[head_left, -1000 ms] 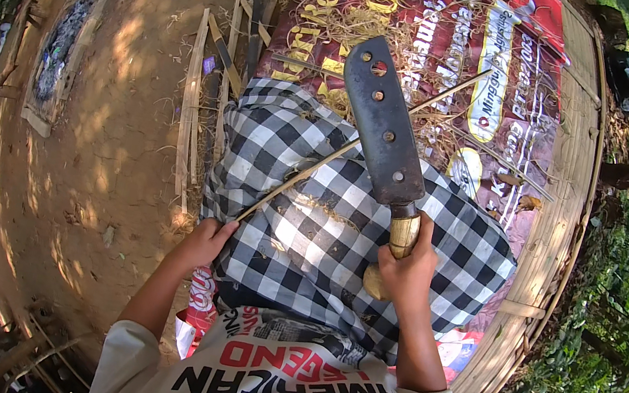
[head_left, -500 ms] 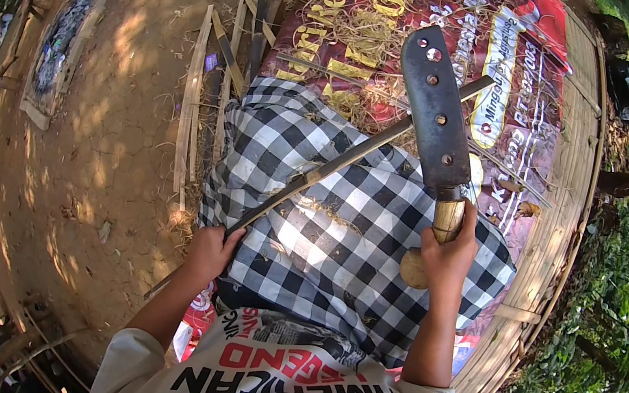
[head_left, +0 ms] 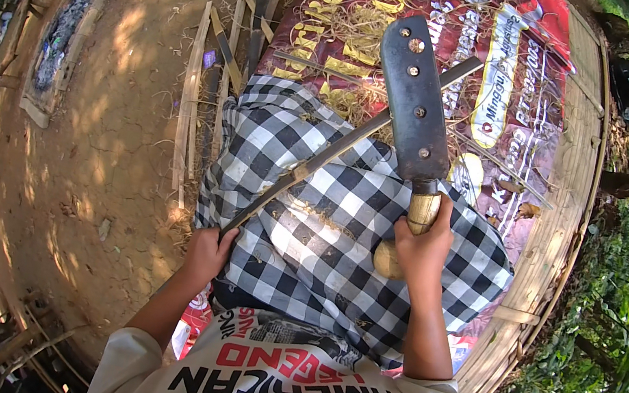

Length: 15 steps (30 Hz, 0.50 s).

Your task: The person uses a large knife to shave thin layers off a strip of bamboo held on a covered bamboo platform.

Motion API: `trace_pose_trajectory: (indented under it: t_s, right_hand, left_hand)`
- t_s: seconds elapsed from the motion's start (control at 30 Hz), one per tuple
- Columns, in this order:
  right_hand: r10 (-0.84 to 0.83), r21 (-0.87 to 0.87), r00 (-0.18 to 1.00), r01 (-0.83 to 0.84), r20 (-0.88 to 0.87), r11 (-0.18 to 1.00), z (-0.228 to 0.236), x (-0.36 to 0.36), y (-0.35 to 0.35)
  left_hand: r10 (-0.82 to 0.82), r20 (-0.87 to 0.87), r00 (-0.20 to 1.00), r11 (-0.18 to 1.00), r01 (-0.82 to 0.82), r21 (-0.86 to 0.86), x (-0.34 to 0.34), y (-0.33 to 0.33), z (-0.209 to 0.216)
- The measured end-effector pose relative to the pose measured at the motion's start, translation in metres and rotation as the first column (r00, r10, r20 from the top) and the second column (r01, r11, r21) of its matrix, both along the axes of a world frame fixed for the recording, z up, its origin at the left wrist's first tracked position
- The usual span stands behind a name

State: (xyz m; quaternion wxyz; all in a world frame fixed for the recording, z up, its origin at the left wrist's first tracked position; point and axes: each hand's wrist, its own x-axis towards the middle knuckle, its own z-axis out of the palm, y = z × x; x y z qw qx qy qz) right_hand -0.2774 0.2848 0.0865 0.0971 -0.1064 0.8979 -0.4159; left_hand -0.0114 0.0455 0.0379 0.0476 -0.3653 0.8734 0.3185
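My right hand [head_left: 424, 243] is wrapped round the wooden handle of a broad cleaver [head_left: 418, 106]. Its dark blade has several holes and points away from me, lying across a long bamboo strip [head_left: 330, 152]; whether they touch I cannot tell. Near its lower end the strip is gripped by my left hand [head_left: 208, 252], and from there it slants up to the right past the blade. Under both, a black-and-white checked cloth [head_left: 297, 251] covers my lap, with some shavings on it. The rounded butt of the handle shows beside my right wrist.
A red printed banner [head_left: 357, 30] strewn with curly shavings lies ahead, on a bamboo platform [head_left: 559, 235] whose edge runs along the right. Split bamboo pieces [head_left: 193, 103] lie left of the cloth. Beyond is bare earth with a framed ash pit [head_left: 69, 34]. Green plants grow at right.
My right hand and the cleaver have shifted left, closer to the middle of the strip. The strip's far end has swung slightly left; my left hand has barely moved.
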Motion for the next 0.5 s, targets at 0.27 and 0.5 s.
trace_pose_trajectory:
  t_s: [0.27,0.5]
  right_hand:
    - [0.032,0.15,0.999,-0.028,-0.025,0.988,0.012,-0.018,-0.002]
    - [0.009,-0.003,1.0,-0.009,-0.024,1.0,0.028,-0.039,0.009]
  left_hand:
    - [0.006,-0.01,1.0,0.998,-0.005,0.069,-0.001,-0.004,-0.001]
    - [0.002,0.0,1.0,0.998,-0.002,0.066,0.0,-0.003,0.0]
